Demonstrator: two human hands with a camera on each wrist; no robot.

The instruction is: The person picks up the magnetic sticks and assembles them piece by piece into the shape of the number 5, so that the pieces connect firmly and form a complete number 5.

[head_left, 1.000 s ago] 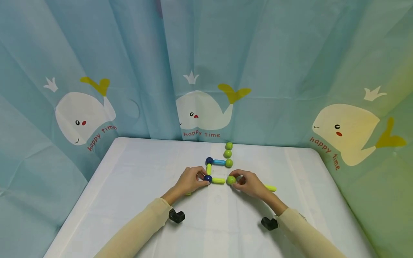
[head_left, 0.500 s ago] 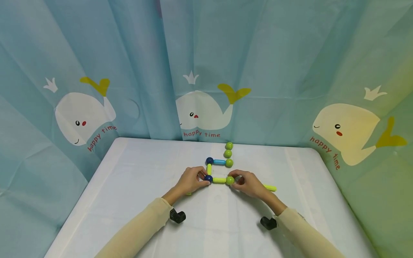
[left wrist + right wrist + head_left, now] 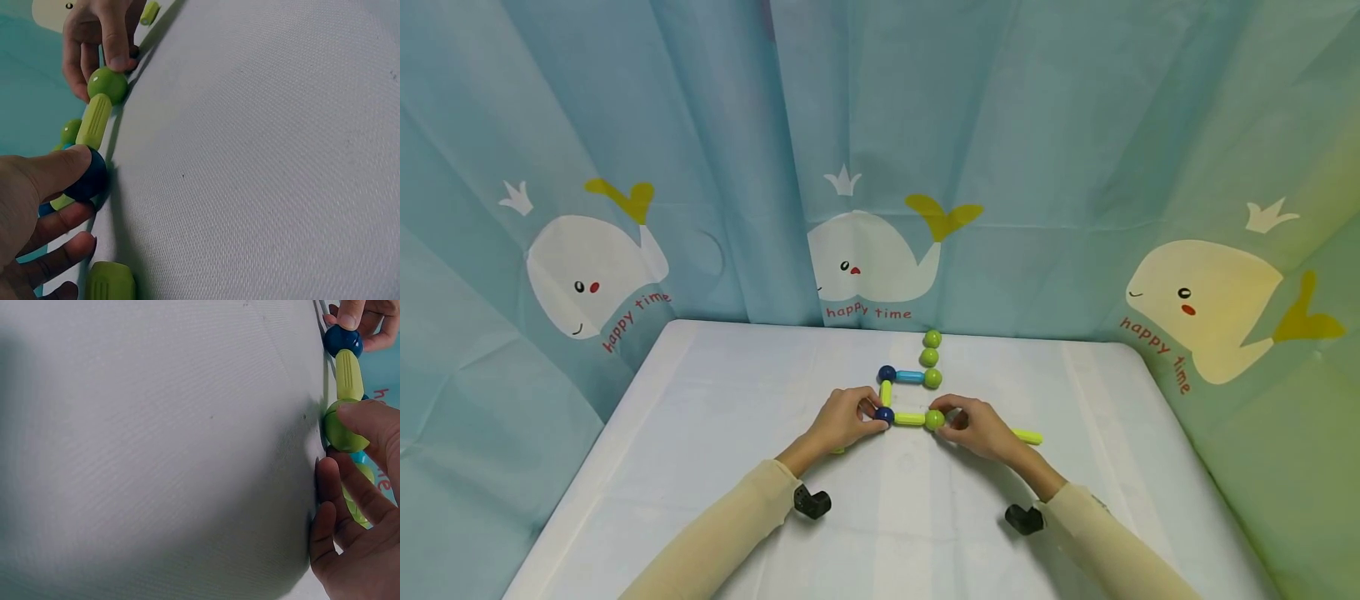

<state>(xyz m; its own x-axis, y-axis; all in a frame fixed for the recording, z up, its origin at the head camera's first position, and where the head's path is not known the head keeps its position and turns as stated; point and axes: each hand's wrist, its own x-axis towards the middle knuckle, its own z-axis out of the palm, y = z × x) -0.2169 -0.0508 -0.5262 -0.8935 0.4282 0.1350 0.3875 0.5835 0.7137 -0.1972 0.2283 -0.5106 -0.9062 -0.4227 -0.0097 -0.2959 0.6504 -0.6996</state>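
left hand (image 3: 842,421) pinches dark blue ball (image 3: 884,414) | right hand (image 3: 981,429) pinches green ball (image 3: 934,419) | yellow-green rod (image 3: 909,419) joins them, mid-table (image 3: 715,417) | three sides of square built, right side open

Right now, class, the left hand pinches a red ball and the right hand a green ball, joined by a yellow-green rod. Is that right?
Not quite: the left hand pinches a dark blue ball, as the head view shows. The right hand does pinch the green ball, with the rod between them.
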